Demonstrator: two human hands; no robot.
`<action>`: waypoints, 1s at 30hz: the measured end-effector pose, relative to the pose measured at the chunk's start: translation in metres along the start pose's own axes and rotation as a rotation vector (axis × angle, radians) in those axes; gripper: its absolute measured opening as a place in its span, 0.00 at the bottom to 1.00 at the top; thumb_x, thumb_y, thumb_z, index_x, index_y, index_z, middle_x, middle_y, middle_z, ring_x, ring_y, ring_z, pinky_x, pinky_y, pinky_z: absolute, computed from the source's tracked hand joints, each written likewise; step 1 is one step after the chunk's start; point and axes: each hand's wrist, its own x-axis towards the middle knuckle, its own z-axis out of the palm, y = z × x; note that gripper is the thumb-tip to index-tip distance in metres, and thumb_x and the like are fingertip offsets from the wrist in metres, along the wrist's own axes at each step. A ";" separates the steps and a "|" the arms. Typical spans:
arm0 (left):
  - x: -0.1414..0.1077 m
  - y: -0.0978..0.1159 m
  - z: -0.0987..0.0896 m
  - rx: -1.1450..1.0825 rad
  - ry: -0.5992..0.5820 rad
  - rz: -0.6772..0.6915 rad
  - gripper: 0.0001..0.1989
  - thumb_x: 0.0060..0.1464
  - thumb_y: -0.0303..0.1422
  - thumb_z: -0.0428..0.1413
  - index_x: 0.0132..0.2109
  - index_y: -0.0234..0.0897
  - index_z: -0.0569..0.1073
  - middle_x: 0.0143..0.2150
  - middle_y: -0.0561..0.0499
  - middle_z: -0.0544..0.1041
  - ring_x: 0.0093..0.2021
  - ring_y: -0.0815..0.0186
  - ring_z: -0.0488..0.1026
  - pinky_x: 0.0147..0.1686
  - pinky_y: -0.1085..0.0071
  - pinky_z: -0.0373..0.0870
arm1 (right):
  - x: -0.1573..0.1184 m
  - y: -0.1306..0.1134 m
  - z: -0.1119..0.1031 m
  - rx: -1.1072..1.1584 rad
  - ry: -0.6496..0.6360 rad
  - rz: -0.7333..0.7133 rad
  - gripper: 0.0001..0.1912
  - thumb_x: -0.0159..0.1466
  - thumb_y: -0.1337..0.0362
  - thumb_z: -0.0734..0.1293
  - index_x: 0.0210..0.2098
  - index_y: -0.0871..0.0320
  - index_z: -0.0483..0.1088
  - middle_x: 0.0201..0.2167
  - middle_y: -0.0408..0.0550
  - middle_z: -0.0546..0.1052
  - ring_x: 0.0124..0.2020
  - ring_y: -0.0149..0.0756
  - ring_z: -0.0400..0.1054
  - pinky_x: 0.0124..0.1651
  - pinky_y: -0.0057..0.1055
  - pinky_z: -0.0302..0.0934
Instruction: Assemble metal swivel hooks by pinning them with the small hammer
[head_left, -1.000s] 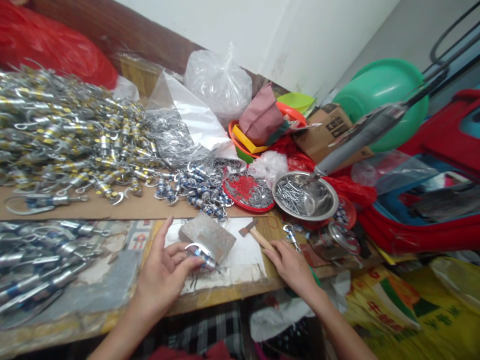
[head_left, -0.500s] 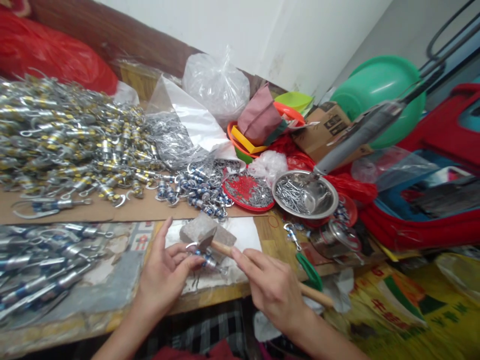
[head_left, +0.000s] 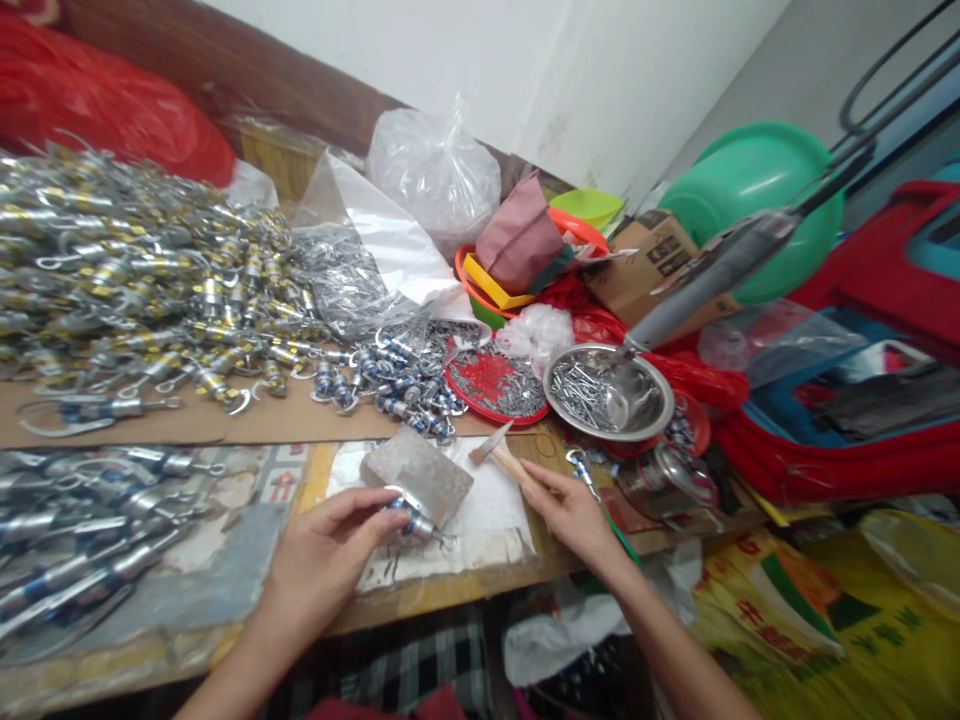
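Note:
My left hand point(head_left: 334, 540) is closed on a small silver metal fitting point(head_left: 420, 525) with blue bands and a curved lever, pinched between thumb and fingers. The fitting lies along the front edge of a flat grey metal block point(head_left: 424, 472), which sits on white paper point(head_left: 495, 530). To the right of the block, my right hand point(head_left: 566, 505) grips a hammer point(head_left: 510, 462) by its wooden handle. The hammer's head is apart from both the block and the fitting. Another blue-banded fitting point(head_left: 581, 465) lies just beyond my right hand.
Many yellow-banded fittings point(head_left: 150, 260) are heaped at the back left. Longer blue-banded fittings point(head_left: 90, 530) lie at the front left. A red plate point(head_left: 487, 375) of small metal parts and a steel bowl point(head_left: 637, 415) of pins stand behind the block. Yellow sacks point(head_left: 825, 600) lie low right.
The hammer has moved off the block to the right with my right hand, uncovering the block's top. My left hand's raised index finger has come down towards the fitting, which stays in place.

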 end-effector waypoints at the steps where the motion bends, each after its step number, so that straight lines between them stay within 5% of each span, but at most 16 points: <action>1: 0.001 -0.001 -0.002 0.072 0.007 0.067 0.06 0.35 0.36 0.61 0.25 0.39 0.78 0.28 0.49 0.79 0.31 0.60 0.75 0.37 0.64 0.71 | 0.007 0.006 0.000 -0.052 -0.060 -0.006 0.15 0.60 0.62 0.61 0.44 0.59 0.71 0.30 0.48 0.78 0.28 0.35 0.72 0.31 0.31 0.67; 3: 0.004 -0.003 -0.006 0.144 0.026 0.210 0.05 0.35 0.36 0.61 0.23 0.41 0.78 0.30 0.49 0.78 0.35 0.60 0.74 0.38 0.65 0.70 | 0.025 0.011 0.002 -0.156 -0.106 -0.034 0.14 0.61 0.62 0.59 0.41 0.59 0.73 0.29 0.46 0.78 0.28 0.34 0.71 0.31 0.29 0.66; 9: 0.012 -0.003 -0.006 0.213 0.006 0.371 0.04 0.39 0.36 0.60 0.23 0.42 0.78 0.30 0.50 0.74 0.32 0.65 0.72 0.30 0.73 0.68 | 0.117 0.008 0.011 -0.382 -0.050 -0.066 0.18 0.61 0.74 0.56 0.47 0.59 0.69 0.49 0.52 0.70 0.52 0.37 0.61 0.54 0.34 0.54; 15: 0.021 0.004 -0.003 0.179 -0.123 0.325 0.04 0.42 0.34 0.59 0.25 0.41 0.78 0.25 0.52 0.76 0.28 0.67 0.72 0.28 0.74 0.66 | 0.175 0.017 0.017 -0.520 -0.289 -0.119 0.08 0.61 0.65 0.62 0.37 0.63 0.70 0.38 0.50 0.73 0.42 0.37 0.67 0.47 0.40 0.60; 22: 0.025 0.002 -0.006 0.222 -0.149 0.350 0.06 0.43 0.32 0.58 0.30 0.41 0.79 0.29 0.51 0.77 0.30 0.66 0.74 0.31 0.73 0.68 | 0.166 0.007 0.013 -0.369 -0.173 -0.149 0.08 0.57 0.73 0.63 0.35 0.64 0.73 0.39 0.56 0.74 0.43 0.41 0.67 0.47 0.35 0.59; 27: 0.021 0.005 -0.004 0.228 -0.130 0.347 0.05 0.43 0.32 0.58 0.30 0.39 0.79 0.29 0.51 0.78 0.30 0.66 0.73 0.32 0.73 0.68 | 0.107 -0.050 0.027 -0.079 -0.078 -0.167 0.12 0.62 0.66 0.60 0.40 0.61 0.72 0.34 0.48 0.77 0.34 0.31 0.71 0.37 0.27 0.65; 30: 0.019 0.005 -0.002 0.233 -0.057 0.271 0.11 0.40 0.33 0.60 0.34 0.36 0.78 0.27 0.51 0.77 0.27 0.66 0.72 0.28 0.73 0.68 | 0.069 -0.082 0.033 0.403 -0.129 -0.222 0.06 0.55 0.66 0.66 0.31 0.59 0.75 0.29 0.46 0.78 0.31 0.31 0.72 0.35 0.26 0.66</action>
